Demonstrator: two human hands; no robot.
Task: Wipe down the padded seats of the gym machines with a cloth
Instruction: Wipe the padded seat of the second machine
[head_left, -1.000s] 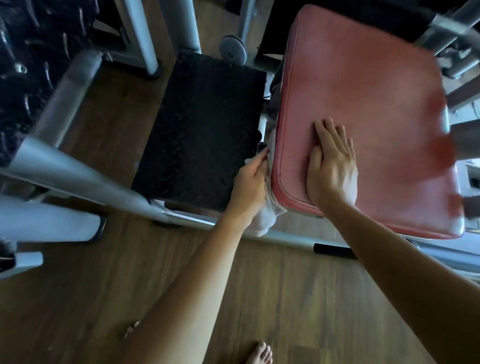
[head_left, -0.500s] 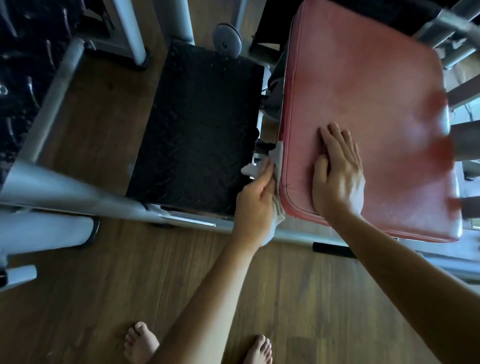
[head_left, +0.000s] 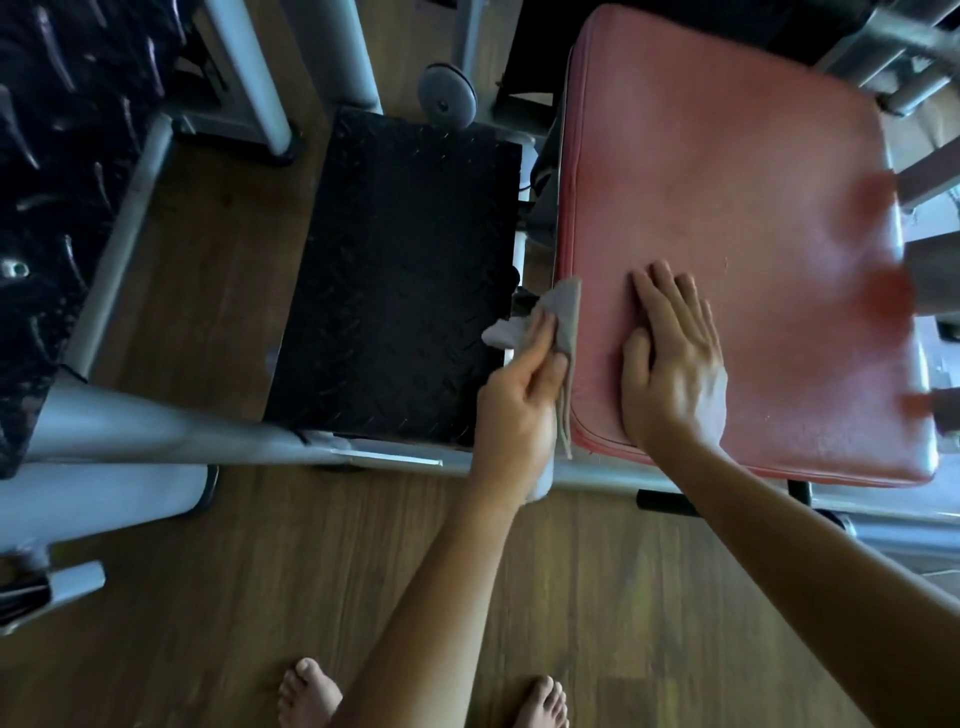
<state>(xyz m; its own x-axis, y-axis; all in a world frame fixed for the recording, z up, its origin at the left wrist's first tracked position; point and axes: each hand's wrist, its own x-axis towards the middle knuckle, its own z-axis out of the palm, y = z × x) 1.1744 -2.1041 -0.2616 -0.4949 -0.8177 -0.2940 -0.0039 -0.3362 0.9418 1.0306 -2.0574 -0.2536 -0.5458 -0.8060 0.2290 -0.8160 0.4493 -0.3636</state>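
My left grip (head_left: 519, 400) was clamped on the grey cloth (head_left: 567, 312), pressing it vs. the left edge of the red seat (head_left: 727, 171), approx. frame ctr. My right grip (head_left: 672, 364) lay flat on the seat's lower-left part, fingers straight. Black footplate (head_left: 405, 270) sat just left of the seat.

The padded seat (head_left: 727, 208) is covered in a red leather-like skin, faintly glossy, while the cloth (head_left: 563, 317) is seen as soft, matt grey fabric. The footplate (head_left: 405, 270) is embossed with a black tread pattern, the frame tube (head_left: 156, 431) is finished in smooth grey metal, and the floor (head_left: 260, 597) is laid in wood-grain planks.
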